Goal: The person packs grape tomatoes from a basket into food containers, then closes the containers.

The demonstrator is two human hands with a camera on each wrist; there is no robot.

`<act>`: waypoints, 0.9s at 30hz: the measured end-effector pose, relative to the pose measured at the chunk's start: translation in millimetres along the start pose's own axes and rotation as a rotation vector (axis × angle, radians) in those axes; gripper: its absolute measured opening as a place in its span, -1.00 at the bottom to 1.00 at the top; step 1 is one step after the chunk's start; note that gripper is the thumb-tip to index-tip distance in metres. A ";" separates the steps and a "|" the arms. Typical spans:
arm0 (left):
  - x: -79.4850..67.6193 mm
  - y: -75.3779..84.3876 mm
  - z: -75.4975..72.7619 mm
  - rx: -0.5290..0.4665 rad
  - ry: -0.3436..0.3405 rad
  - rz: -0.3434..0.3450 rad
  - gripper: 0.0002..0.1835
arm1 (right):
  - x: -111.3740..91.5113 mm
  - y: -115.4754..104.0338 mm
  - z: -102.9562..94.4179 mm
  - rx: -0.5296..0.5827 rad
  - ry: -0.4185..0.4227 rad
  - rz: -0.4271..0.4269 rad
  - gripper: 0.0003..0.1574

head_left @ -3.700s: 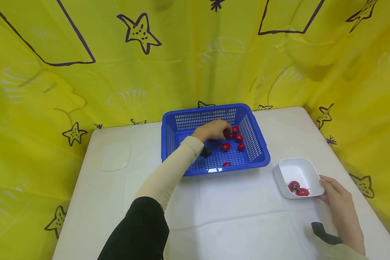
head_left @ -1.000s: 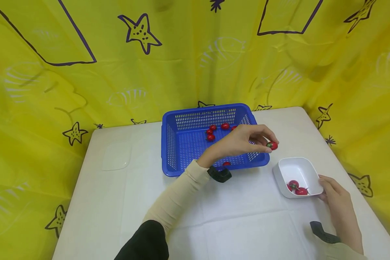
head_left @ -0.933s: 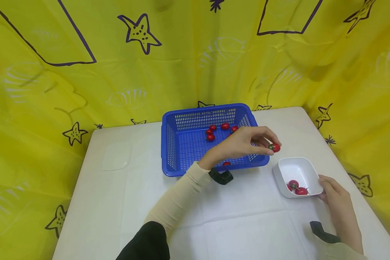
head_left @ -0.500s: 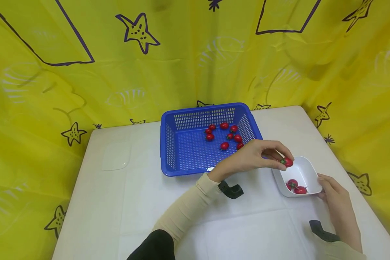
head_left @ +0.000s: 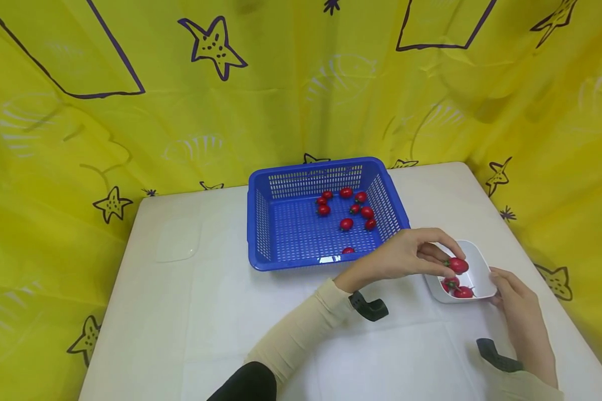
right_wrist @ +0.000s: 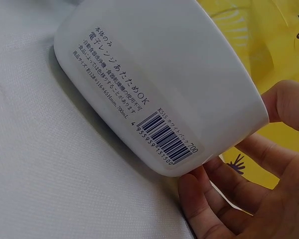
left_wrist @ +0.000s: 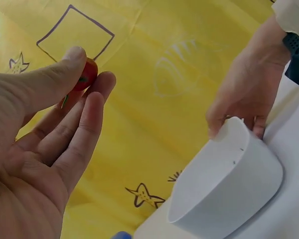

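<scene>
My left hand (head_left: 421,253) pinches a cherry tomato (head_left: 458,265) between thumb and fingertips, over the white plastic container (head_left: 474,253). In the left wrist view, the red tomato (left_wrist: 88,74) shows its green stem between thumb and fingers. A few cherry tomatoes (head_left: 464,292) lie together at the near side of the container. My right hand (head_left: 522,312) grips the container's right corner, thumb at the rim. From the right wrist, the container wall (right_wrist: 154,89) shows a printed label with a barcode, and the right hand's fingers (right_wrist: 239,189) reach beneath its edge.
A blue plastic basket (head_left: 281,266) at the table's back middle holds several cherry tomatoes (head_left: 346,224), mostly toward its right half. On the left of the white-covered table (head_left: 145,334) lies a translucent lid (head_left: 178,245). Yellow patterned curtain (head_left: 281,100) encloses the back and sides.
My left hand went into the basket, came out with a cherry tomato, and moved right and toward me over the container. My right hand kept its grip on the container.
</scene>
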State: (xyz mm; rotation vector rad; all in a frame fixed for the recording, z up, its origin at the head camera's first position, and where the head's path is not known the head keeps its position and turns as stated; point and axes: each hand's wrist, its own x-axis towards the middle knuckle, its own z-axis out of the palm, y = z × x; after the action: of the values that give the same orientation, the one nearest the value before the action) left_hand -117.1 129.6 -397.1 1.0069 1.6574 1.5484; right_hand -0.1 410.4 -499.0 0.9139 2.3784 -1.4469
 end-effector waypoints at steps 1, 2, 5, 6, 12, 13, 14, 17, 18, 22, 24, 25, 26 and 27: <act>1.6 -2.1 2.1 0.011 0.001 -0.005 -0.61 | 0.0 -0.1 -0.1 -0.003 -0.001 0.004 -0.02; 3.3 -4.2 4.0 0.032 0.004 -0.016 -0.61 | 0.1 0.0 -0.1 -0.005 0.000 0.006 -0.02; 9.1 -11.5 8.5 0.107 -0.003 -0.031 -0.62 | 0.1 0.4 -0.2 -0.008 0.001 0.005 -0.02; 11.3 -14.2 9.6 0.139 -0.010 -0.027 -0.63 | 0.1 0.5 -0.3 -0.008 -0.001 0.003 -0.02; 25.1 -29.0 15.4 0.352 -0.043 -0.001 -0.67 | 0.4 1.6 -0.6 0.003 0.001 -0.011 -0.04; 27.2 -30.9 16.7 0.382 -0.048 -0.004 -0.68 | 0.5 1.9 -0.6 0.008 0.003 -0.011 -0.05; 29.3 -32.8 18.0 0.412 -0.055 -0.006 -0.68 | 0.6 2.1 -0.6 0.012 0.002 -0.011 -0.05; 35.2 -37.7 23.1 0.502 -0.084 -0.027 -0.70 | 0.7 2.2 -0.9 0.022 0.000 -0.009 -0.05; 37.2 -39.5 24.9 0.535 -0.095 -0.028 -0.71 | 0.6 2.1 -1.0 0.025 -0.002 -0.007 -0.05; 45.1 -46.6 32.0 0.670 -0.141 -0.037 -0.74 | -0.1 1.6 -0.3 0.023 0.002 -0.009 -0.04; 48.0 -49.3 35.4 0.737 -0.164 -0.028 -0.76 | -0.3 1.3 0.2 0.019 0.004 -0.005 -0.04; 49.6 -50.7 37.2 0.764 -0.175 -0.032 -0.76 | -0.5 1.3 0.3 0.017 0.004 -0.005 -0.04; 50.9 -51.8 39.0 0.789 -0.186 -0.038 -0.75 | -0.6 1.5 0.4 0.017 0.004 -0.006 -0.04; 52.3 -52.4 40.7 0.808 -0.196 -0.048 -0.75 | -0.8 1.8 0.5 0.018 0.002 -0.006 -0.04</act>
State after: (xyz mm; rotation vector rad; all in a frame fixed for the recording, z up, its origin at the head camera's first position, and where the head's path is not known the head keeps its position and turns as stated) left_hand -113.3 194.7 -450.8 1.4374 2.1792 0.6855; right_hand 1.5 410.3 -500.2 0.9135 2.3756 -1.4731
